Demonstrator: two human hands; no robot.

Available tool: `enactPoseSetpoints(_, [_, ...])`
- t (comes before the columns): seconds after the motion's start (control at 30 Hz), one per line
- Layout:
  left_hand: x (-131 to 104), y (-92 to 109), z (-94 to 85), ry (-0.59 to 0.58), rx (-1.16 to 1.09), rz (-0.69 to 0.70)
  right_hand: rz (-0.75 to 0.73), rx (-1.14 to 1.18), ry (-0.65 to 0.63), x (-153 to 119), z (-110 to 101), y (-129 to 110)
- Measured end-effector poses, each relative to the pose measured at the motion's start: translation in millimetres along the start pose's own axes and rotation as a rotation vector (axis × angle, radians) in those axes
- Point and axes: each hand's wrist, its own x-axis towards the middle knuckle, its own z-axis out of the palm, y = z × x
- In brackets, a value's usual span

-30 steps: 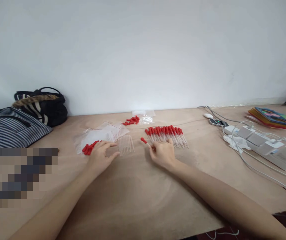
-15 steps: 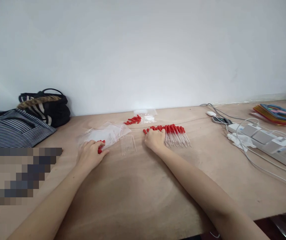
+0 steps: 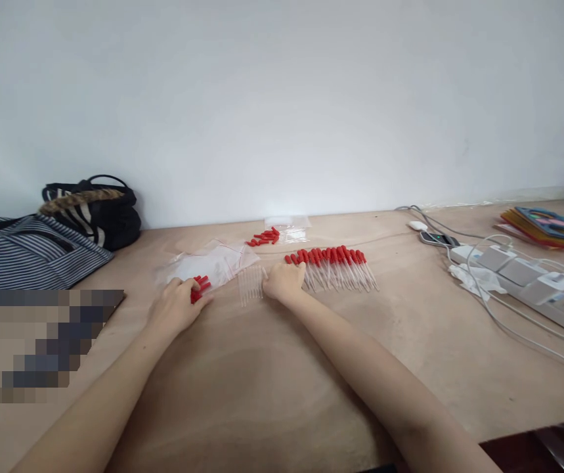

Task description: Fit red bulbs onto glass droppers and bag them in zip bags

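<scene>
My left hand rests on the table at the left, its fingers curled round several red rubber bulbs. Under and behind it lies a clear zip bag. A row of thin clear dropper tubes is laid out between my hands. At this row's right end is my right hand, fingers drawn together; their tips are partly hidden, so what they pinch does not show. Just right of it, droppers with red bulbs lie side by side, bulbs pointing to the wall.
More loose red bulbs lie near the wall beside another clear bag. A striped bag and a black bag stand at the left. On the right are a power strip with chargers, cables and a stack of coloured boards.
My right hand has moved left, from the left end of the red-bulbed droppers to the clear tubes. My left hand stays around the red bulbs, with more of them showing.
</scene>
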Motion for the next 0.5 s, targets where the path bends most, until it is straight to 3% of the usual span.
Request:
enactPoseSetpoints(0.13, [6, -13, 3.5, -0.053, -0.051, 0.161, -0.009, -0.007, -0.057, 3, 1, -1])
enactPoseSetpoints(0.27, [9, -12, 5.5, 0.091, -0.163, 0.303, -0.056, -0.011, -0.087, -2, -5, 0])
enactPoseSetpoints(0.37, [3, 6, 3.7, 0.201, -0.388, 0.379, -0.108, -0.006, -0.047, -13, -16, 11])
enactPoseSetpoints(0.43, [-5, 23, 2.6, 0.18, -0.55, 0.418, -0.168, 0.0, 0.005, -24, -22, 27])
enactPoseSetpoints(0.5, [-16, 42, 2.1, 0.088, -0.721, 0.501, -0.256, 0.018, 0.069, -36, -24, 50])
